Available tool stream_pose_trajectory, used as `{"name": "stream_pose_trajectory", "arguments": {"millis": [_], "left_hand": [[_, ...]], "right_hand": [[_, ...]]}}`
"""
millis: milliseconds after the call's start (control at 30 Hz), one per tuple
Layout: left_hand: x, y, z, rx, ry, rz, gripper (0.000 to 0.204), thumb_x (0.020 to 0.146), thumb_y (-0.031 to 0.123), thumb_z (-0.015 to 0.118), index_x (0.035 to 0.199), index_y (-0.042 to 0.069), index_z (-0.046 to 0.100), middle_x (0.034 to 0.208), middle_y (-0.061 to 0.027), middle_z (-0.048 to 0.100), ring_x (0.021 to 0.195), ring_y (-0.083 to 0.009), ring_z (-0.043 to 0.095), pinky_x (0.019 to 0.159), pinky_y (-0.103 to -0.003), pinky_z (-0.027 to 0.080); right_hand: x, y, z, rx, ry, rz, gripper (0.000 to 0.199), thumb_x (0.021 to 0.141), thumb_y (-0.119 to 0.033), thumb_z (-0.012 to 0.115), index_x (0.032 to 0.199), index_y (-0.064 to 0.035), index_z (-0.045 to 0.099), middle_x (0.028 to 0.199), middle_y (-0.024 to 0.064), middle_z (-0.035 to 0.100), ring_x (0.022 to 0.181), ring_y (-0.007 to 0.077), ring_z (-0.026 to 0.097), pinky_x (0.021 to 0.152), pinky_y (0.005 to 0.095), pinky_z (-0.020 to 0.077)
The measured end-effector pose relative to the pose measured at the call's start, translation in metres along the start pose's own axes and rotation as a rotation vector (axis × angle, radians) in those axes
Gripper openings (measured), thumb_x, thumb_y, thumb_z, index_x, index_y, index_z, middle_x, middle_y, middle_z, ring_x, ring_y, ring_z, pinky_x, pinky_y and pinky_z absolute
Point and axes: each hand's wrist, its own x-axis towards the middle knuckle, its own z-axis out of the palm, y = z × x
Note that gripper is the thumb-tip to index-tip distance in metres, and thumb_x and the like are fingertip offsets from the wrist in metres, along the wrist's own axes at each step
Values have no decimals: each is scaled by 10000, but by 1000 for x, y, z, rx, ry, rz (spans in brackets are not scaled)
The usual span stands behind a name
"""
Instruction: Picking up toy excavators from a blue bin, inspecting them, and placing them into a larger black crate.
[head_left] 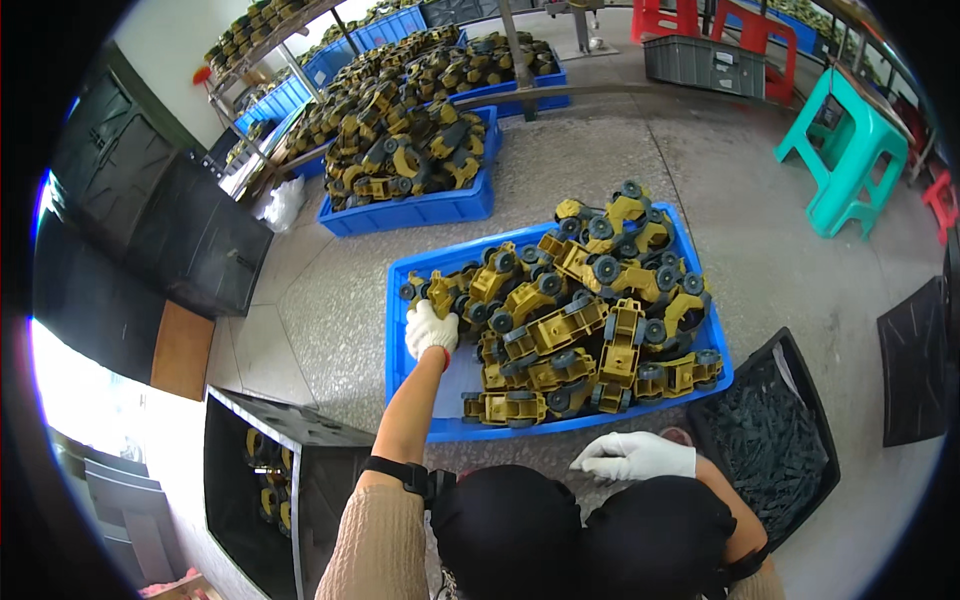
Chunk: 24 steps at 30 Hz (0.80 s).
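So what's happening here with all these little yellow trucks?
A person in white gloves leans over a blue tray heaped with yellow toy trucks. The left hand reaches into the tray's near-left side, touching the trucks there. The right hand rests just outside the tray's front edge, empty, beside a black bin of dark parts.

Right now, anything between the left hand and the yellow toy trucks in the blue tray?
Nothing visible. The left hand is already inside the blue tray, at the edge of the yellow toy trucks pile.
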Motion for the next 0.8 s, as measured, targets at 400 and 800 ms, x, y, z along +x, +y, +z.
{"name": "stream_pose_trajectory", "arguments": {"millis": [400, 800], "left_hand": [[-24, -22, -56, -1391, -388, -210, 325, 884, 82, 556, 1206, 59, 586, 1073, -82, 668, 887, -192, 669, 793, -361, 570], [-176, 107, -90, -587, -213, 492, 289, 883, 198, 749, 1069, 19, 618, 993, -109, 610, 819, -161, 610, 752, -314, 519]], "right_hand": [[28, 3, -3, 140, 108, -159, 335, 1011, -305, 646, 1225, -50, 687, 1079, 17, 682, 918, 81, 616, 846, 264, 512], [77, 14, -14, 482, 732, -400, 1014, 748, -156, 889, 1534, 48, 283, 1289, 159, 593, 1147, 220, 607, 981, 350, 508]]}}
